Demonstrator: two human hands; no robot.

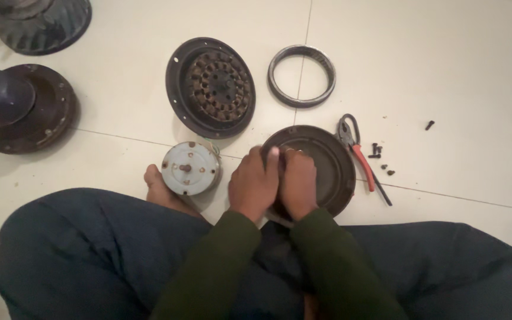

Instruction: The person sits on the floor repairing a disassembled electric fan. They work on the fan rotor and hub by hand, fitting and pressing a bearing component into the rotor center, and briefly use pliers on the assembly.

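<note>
Hands first: our left hand (252, 182) and right hand (298, 182) press together, clenched on the near rim of a dark, round, shallow metal cover (321, 163) lying on the tiled floor (445, 71), pliers (360, 155) just beside it.

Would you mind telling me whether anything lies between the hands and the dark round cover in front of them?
Nothing visible does: the left hand and right hand already rest on the near rim of the cover. The pliers lie beside it.
</note>
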